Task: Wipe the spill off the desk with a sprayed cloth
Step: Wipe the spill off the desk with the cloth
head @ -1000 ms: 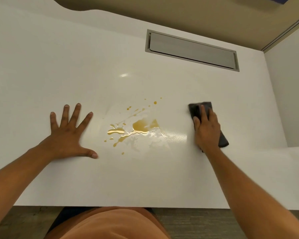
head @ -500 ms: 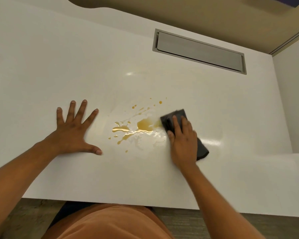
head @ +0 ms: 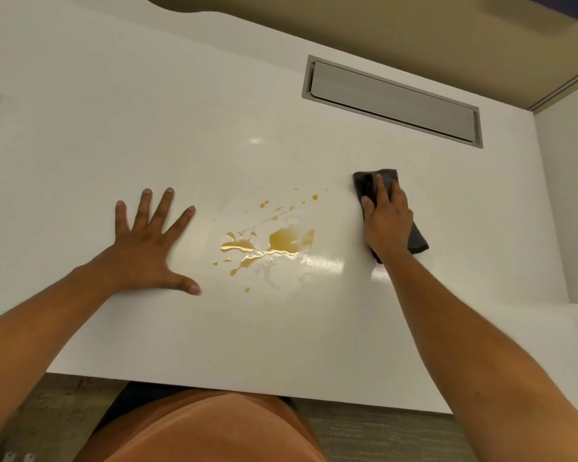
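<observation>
A yellow-brown spill (head: 274, 245) with small splashes lies in the middle of the white desk (head: 147, 111). A wet sheen spreads to the right of the spill. My right hand (head: 386, 218) presses a dark grey cloth (head: 417, 240) flat on the desk, to the right of the spill and apart from it. The cloth shows past my fingertips and beside my wrist. My left hand (head: 147, 241) rests flat on the desk left of the spill, fingers spread, holding nothing.
A grey cable hatch (head: 392, 101) is set into the desk at the back right. A white side panel (head: 568, 211) rises at the right edge. The desk's front edge runs just above my lap.
My right hand slid the cloth left to the spill's right edge, then back to the right. The spill's right edge looks cut straighter. The left hand stayed flat.
</observation>
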A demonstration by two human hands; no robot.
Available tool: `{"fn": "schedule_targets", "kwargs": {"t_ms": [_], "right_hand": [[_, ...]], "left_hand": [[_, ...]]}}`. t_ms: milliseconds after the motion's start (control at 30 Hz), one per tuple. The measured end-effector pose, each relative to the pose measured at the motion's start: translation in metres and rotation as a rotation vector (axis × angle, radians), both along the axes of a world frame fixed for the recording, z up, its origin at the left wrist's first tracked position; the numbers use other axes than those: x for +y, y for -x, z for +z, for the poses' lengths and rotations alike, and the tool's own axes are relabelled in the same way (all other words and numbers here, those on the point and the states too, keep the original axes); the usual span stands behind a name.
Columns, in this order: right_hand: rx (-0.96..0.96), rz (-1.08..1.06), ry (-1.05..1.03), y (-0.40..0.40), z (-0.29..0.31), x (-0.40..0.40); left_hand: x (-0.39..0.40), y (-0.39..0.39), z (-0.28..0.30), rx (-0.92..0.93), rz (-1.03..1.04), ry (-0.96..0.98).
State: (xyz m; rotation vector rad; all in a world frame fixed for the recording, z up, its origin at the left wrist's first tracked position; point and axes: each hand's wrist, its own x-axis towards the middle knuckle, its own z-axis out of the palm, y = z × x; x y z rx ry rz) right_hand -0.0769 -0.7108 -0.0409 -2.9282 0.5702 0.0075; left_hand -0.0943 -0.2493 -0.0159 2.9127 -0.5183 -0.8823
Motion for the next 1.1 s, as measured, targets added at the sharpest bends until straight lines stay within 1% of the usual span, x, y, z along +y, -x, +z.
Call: {"fn": "schedule_targets", "kwargs": {"t_ms": [67,167,233,333,400,467,567,700,767,833,900,967,1033,1100], "right_hand": [[-0.026,-0.019,0.044,-0.003,-0.001,0.011],[-0.015,0.086,0.024,0.025,0.001,0.04],[0.001,0.186,-0.009,0.063,0.002,0.065],[0.029,0.291,-0.048,0.147,0.007,0.102],[0.069,0.338,-0.064,0.193,0.01,0.109],[0.095,0.392,-0.054,0.207,0.008,0.097],[0.075,0.367,-0.045,0.169,0.006,0.061],[0.023,0.133,-0.014,0.058,0.006,-0.006],[0.009,0.055,-0.016,0.004,0.007,-0.017],[0.002,0.043,0.002,-0.032,0.005,-0.005],[0.003,0.089,0.022,-0.045,0.004,0.021],[0.01,0.177,0.018,-0.039,0.003,0.051],[0.03,0.273,0.012,-0.014,0.0,0.077],[0.031,0.354,0.003,0.028,-0.001,0.094]], "left_hand": [[0.0,-0.001,0.0,-0.002,-0.001,-0.003],[0.001,0.0,-0.001,-0.012,-0.003,0.003],[0.001,-0.001,-0.002,-0.008,-0.008,0.006],[0.002,-0.001,-0.003,-0.021,-0.006,0.019],[0.003,-0.001,-0.005,-0.033,-0.006,0.027],[0.002,-0.001,-0.005,-0.032,-0.006,0.021],[0.002,-0.001,-0.006,-0.028,-0.007,0.004],[0.002,-0.002,-0.005,-0.022,-0.004,0.008],[0.001,-0.002,-0.004,-0.016,-0.006,0.001],[0.001,-0.001,-0.004,-0.017,-0.011,-0.003],[0.002,0.0,-0.004,-0.028,-0.01,0.004],[0.003,0.001,-0.004,-0.036,-0.012,0.014],[0.003,0.0,-0.004,-0.038,-0.014,0.02],[0.004,-0.001,-0.006,-0.043,-0.015,0.018]]}}
